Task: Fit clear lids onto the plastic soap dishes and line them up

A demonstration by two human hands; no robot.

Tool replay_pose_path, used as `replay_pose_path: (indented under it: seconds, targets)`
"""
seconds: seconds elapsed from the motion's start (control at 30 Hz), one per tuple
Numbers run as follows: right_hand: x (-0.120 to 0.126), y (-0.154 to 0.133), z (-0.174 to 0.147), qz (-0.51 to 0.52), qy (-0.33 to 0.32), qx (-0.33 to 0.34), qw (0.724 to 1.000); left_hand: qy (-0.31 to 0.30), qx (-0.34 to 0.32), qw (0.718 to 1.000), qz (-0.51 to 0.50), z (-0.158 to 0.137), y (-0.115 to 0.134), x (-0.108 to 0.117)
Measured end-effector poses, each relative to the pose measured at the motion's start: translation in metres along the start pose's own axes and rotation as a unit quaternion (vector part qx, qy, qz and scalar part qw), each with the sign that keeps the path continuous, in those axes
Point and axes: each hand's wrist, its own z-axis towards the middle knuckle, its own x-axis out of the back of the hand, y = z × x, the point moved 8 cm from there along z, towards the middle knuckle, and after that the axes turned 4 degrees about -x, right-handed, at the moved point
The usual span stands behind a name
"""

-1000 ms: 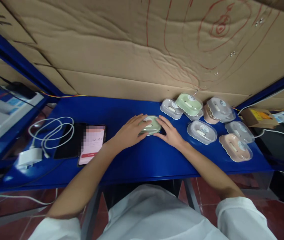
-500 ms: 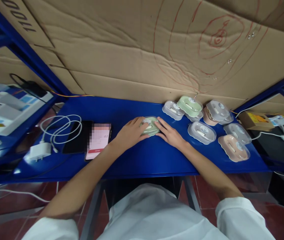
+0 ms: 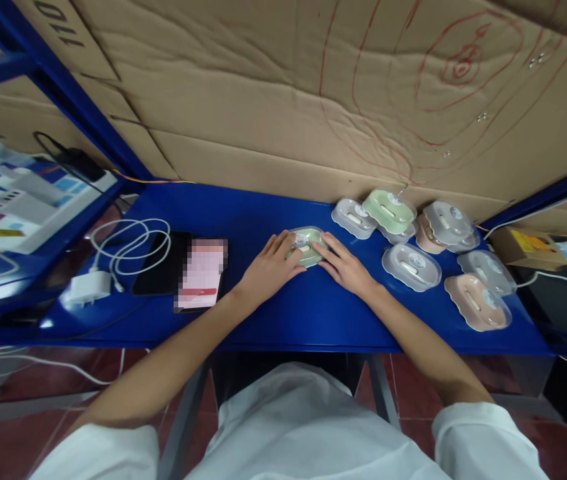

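A small green soap box (image 3: 307, 256) with a clear lid, a round label and a white strip lies on the blue table in front of me. My left hand (image 3: 274, 263) grips its left side, fingers over the lid and thumb at the near edge. From the right, my right hand (image 3: 346, 265) holds it with the fingertips on the lid's edge. Nearest on the right is a grey lidded soap box (image 3: 412, 267). Behind it, another green soap box (image 3: 389, 211) rests on top of grey ones.
Further right lie pink soap boxes (image 3: 478, 301) and more grey ones. On the left are a lit phone (image 3: 203, 270), a dark flat device (image 3: 156, 280) and a white charger (image 3: 90, 287) with a coiled cable. A cardboard sheet (image 3: 243, 100) stands along the table's back.
The view has shifted slightly, so table items appear a little displaced. Both hands stay on the green soap box, with the right fingers now reaching a little further over its lid.
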Motion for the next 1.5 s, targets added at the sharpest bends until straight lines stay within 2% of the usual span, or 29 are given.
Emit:
replay_pose_path:
  seconds: [0.13, 0.23, 0.3, 0.33, 0.4, 0.47, 0.53, 0.6, 0.7, 0.8, 0.9, 0.97, 1.03, 1.13, 1.2, 1.3, 1.4, 1.5]
  targets:
    - [-0.001, -0.002, 0.002, 0.001, -0.003, 0.008, 1.000, 0.007, 0.028, 0.999, -0.030, 0.003, 0.000, 0.005]
    - [0.017, 0.005, 0.006, -0.043, 0.004, 0.004, 0.999, -0.022, 0.040, 0.999, -0.013, 0.008, -0.006, 0.012]
    - [0.050, 0.027, 0.011, -0.109, 0.066, -0.062, 0.990, -0.054, 0.060, 0.997, 0.007, 0.011, -0.019, 0.018]
    - [0.072, 0.042, 0.011, -0.149, 0.108, -0.118, 0.976, -0.069, 0.076, 0.995, 0.018, 0.013, -0.030, 0.022]
    - [0.113, 0.077, 0.008, -0.222, 0.165, -0.243, 0.930, -0.098, 0.109, 0.988, 0.047, 0.016, -0.054, 0.030]
    - [0.136, 0.107, 0.005, -0.256, 0.145, -0.337, 0.894, -0.127, 0.126, 0.981, 0.076, 0.018, -0.076, 0.036]
    - [0.141, 0.124, 0.005, -0.254, 0.099, -0.370, 0.888, -0.147, 0.131, 0.976, 0.090, 0.019, -0.094, 0.040]
    - [0.139, 0.121, 0.006, -0.248, 0.102, -0.348, 0.898, -0.158, 0.134, 0.975, 0.085, 0.019, -0.105, 0.042]
    - [0.117, 0.084, 0.009, -0.233, 0.146, -0.249, 0.929, -0.168, 0.139, 0.974, 0.054, 0.016, -0.113, 0.046]
    - [0.067, 0.036, 0.015, -0.182, 0.076, -0.128, 0.972, -0.159, 0.152, 0.976, 0.004, 0.011, -0.116, 0.047]
    - [0.030, 0.006, 0.019, -0.131, 0.001, -0.082, 0.988, -0.136, 0.170, 0.974, -0.057, 0.007, -0.122, 0.041]
    - [0.023, 0.001, 0.019, -0.094, -0.012, -0.092, 0.991, -0.110, 0.184, 0.974, -0.071, 0.006, -0.129, 0.036]
    - [0.027, 0.005, 0.019, -0.047, -0.006, -0.114, 0.992, -0.080, 0.178, 0.978, -0.071, 0.006, -0.132, 0.033]
    - [0.036, 0.019, 0.018, 0.046, 0.020, -0.157, 0.986, -0.047, 0.133, 0.989, -0.041, 0.006, -0.120, 0.040]
    - [0.039, 0.029, 0.016, 0.100, 0.045, -0.194, 0.975, -0.035, 0.125, 0.991, 0.005, 0.003, -0.107, 0.049]
    - [0.039, 0.038, 0.013, 0.129, 0.081, -0.230, 0.961, -0.077, 0.122, 0.988, 0.049, -0.003, -0.079, 0.050]
    - [0.031, 0.041, 0.013, 0.145, 0.063, -0.240, 0.958, -0.129, 0.086, 0.984, 0.092, -0.005, -0.054, 0.039]
    - [0.029, 0.044, 0.011, 0.148, 0.064, -0.265, 0.951, -0.146, 0.063, 0.984, 0.078, -0.006, -0.043, 0.029]
